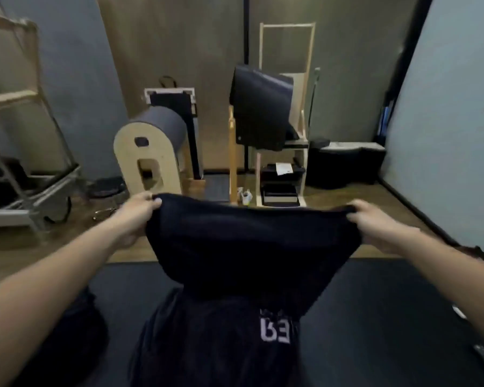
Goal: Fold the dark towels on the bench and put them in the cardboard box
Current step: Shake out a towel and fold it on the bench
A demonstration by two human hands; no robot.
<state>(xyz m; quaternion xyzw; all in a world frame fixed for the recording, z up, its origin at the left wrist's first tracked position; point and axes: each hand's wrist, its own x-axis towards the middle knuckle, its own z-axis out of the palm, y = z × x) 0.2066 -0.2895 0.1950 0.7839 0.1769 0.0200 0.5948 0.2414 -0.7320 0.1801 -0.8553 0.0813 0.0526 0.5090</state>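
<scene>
Dark towel (249,247): held up in the air, stretched sideways between both hands, top edge roughly level and sagging slightly in the middle. The cloth narrows as it hangs down toward the bench (389,303).

Pale letters (274,329) show on dark cloth lying on the bench directly below. Same towel or a second one: cannot tell.

Left hand (140,210): fingers curled over the towel's upper left corner, thumb on the near side, pinching the edge.

Right hand (375,222): fingers closed round the upper right corner, cloth bunched in the grip. Both forearms are extended forward, well apart.

Bench: black padded surface across the lower view. A dark heap (78,331) sits on it near the left forearm, too dim to identify.

Beyond the bench: wood floor (53,247), an arched wooden barrel (151,155) with a grey padded top, and a wooden stand (280,174) carrying a dark pad. A metal frame (39,188) stands at far left.
</scene>
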